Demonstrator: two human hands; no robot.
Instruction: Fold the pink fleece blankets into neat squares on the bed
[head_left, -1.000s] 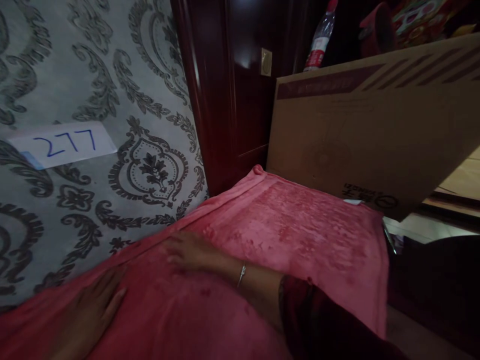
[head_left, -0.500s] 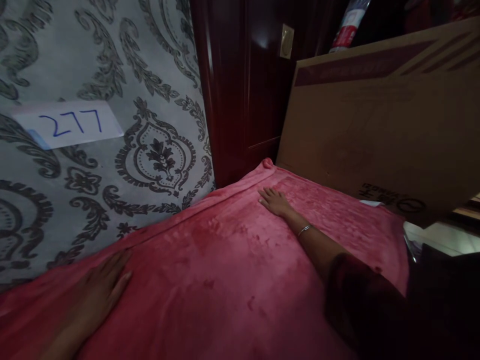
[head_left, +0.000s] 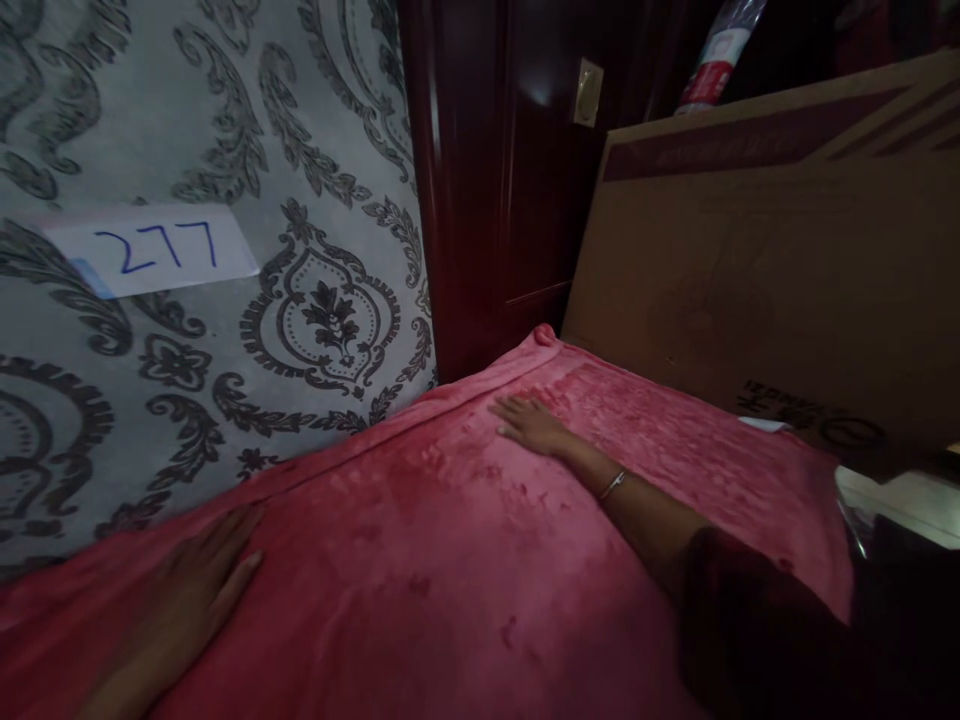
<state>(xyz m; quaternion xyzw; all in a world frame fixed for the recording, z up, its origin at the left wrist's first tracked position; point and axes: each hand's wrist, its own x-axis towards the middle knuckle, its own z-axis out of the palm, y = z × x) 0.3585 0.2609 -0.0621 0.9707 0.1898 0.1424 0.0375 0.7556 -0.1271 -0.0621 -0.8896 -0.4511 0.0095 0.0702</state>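
A pink plush blanket [head_left: 442, 560] lies spread over a flat surface, mostly smooth, with a long fold along its wall side and a bunched corner at the far end. My left hand [head_left: 199, 580] rests flat on the blanket at the lower left, fingers stretched out near the wall. Farther out, toward the far corner, my right hand [head_left: 531, 424] lies palm down on the same blanket with its fingers spread. A silver bracelet [head_left: 612, 485] circles my right wrist. Neither hand grips anything.
Patterned grey wallpaper [head_left: 322, 310] with a paper marked 277 [head_left: 161, 248] borders the left. A dark red wooden panel [head_left: 510, 180] stands at the far end. On the right leans a large cardboard box [head_left: 750, 270], with a plastic-wrapped item [head_left: 716, 62] above it.
My right hand has slid a little left and nearer across the blanket, still flat. My left hand has stayed in nearly the same place. The view has shifted slightly.
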